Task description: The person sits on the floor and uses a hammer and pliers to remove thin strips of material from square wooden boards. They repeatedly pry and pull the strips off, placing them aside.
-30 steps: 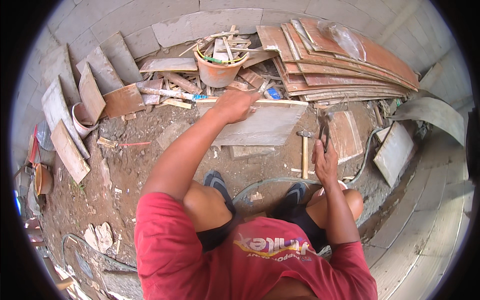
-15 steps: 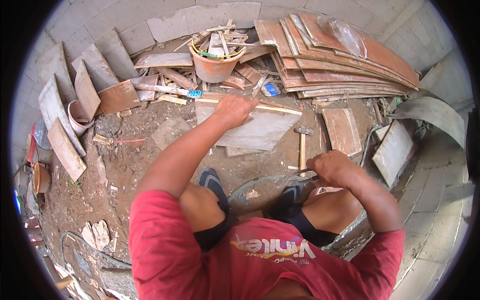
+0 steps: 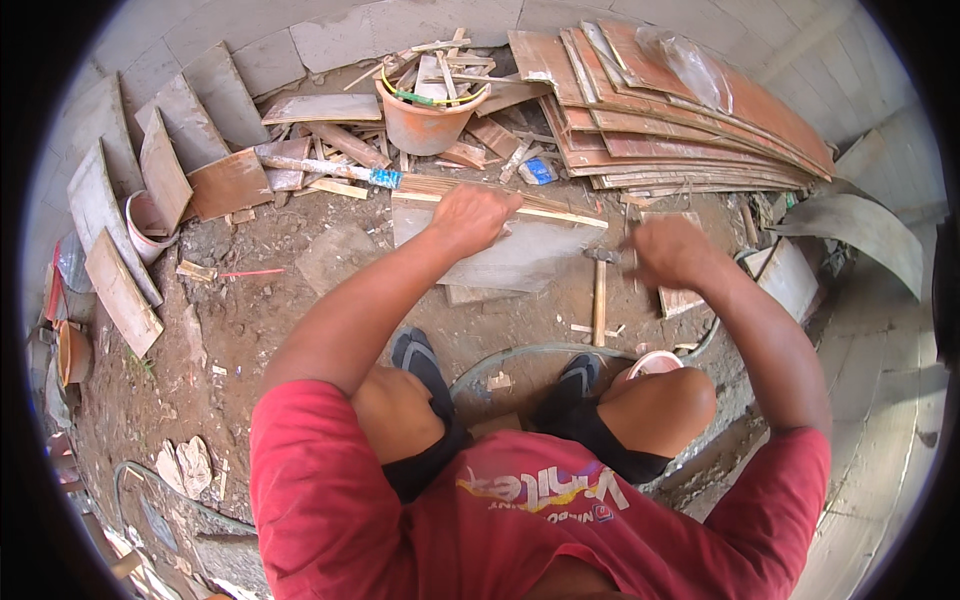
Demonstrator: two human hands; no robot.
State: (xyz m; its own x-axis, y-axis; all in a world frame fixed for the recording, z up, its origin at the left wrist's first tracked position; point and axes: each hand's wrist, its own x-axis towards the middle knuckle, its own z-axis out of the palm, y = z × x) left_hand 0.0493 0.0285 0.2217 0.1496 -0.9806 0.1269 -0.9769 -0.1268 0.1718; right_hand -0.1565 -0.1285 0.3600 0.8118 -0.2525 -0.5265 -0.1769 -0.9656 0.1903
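Note:
My left hand [image 3: 474, 217] is closed over a pale wooden strip [image 3: 560, 213] along the far edge of a grey-faced board [image 3: 500, 265]. The board lies on the ground in front of my feet. Past the board's right end is my right hand [image 3: 675, 252], curled like a fist and blurred by motion; whatever is in it cannot be made out. Close by on the dirt rests a hammer [image 3: 600, 300] with a wooden handle. A brush [image 3: 385, 178] with a whitish, paint-covered handle and a blue band lies left of the strip.
An orange bucket [image 3: 425, 128] full of wood scraps stands at the back. Stacked plywood sheets [image 3: 690, 130] lie to its right. Several panels [image 3: 140, 290] lean at the left. Along the ground runs a hose [image 3: 530, 350], and a pale bucket [image 3: 655, 363] sits by my right knee.
My right hand has moved forward from beside my right knee to the board's right end. The pale bucket near that knee has come into view. My left hand stays on the strip.

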